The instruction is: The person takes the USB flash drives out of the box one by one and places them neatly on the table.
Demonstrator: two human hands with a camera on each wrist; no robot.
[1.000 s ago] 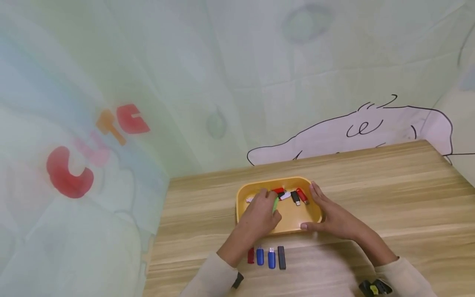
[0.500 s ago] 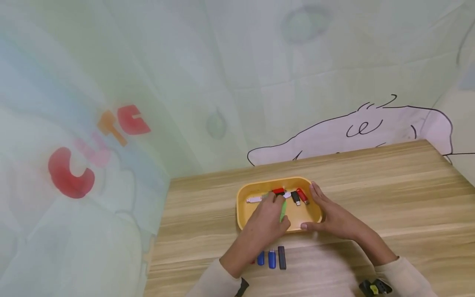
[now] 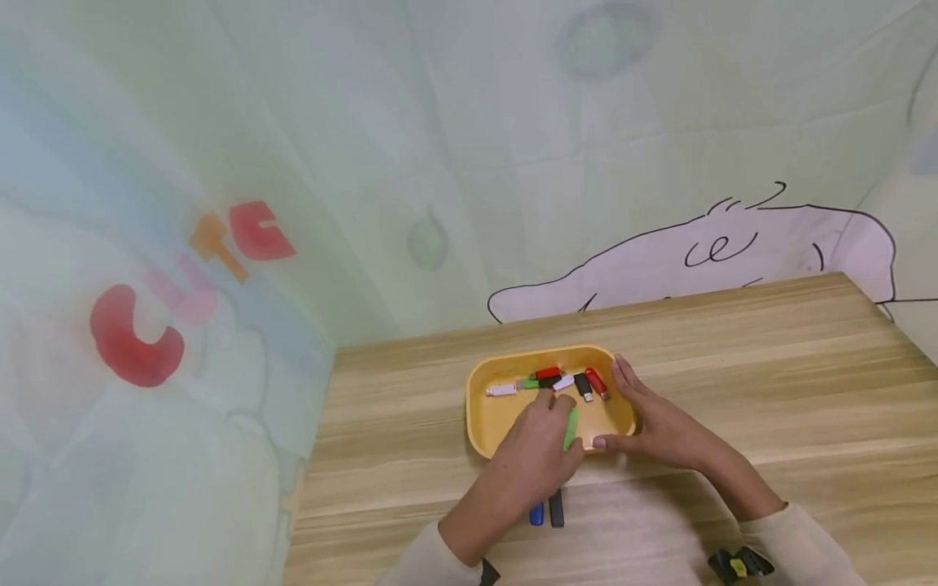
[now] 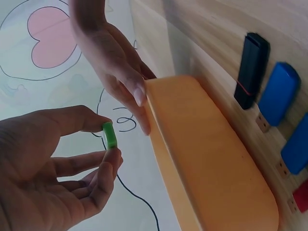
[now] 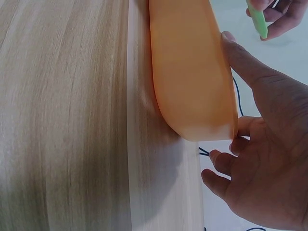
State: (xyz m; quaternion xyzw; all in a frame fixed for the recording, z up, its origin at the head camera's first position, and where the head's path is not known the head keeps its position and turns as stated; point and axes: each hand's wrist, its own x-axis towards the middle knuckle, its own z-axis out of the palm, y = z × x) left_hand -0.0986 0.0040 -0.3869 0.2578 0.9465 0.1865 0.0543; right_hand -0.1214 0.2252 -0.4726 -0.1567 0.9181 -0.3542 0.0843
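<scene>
My left hand (image 3: pixel 536 448) pinches a green USB stick (image 3: pixel 571 429) over the front part of a yellow tray (image 3: pixel 506 419). In the left wrist view the green stick (image 4: pixel 110 135) sits between thumb and fingertips, apart from the tray wall (image 4: pixel 211 159). My right hand (image 3: pixel 663 427) holds the tray's right end, thumb on the front rim and fingers round the corner. Several USB sticks lie towards the back of the tray: a white one (image 3: pixel 501 390), a green one (image 3: pixel 529 384), a red one (image 3: pixel 597 382) and a black one (image 3: pixel 583 387) among them.
In front of the tray, a dark USB stick (image 4: pixel 252 70), two blue ones (image 4: pixel 279 94) and a red one (image 4: pixel 302 196) lie in a row on the wooden table (image 3: pixel 733 350). A printed curtain (image 3: pixel 469 163) hangs behind the table.
My left hand has moved to the right and towards me with the green USB stick, uncovering the white and green sticks in the tray. My right hand stays on the tray.
</scene>
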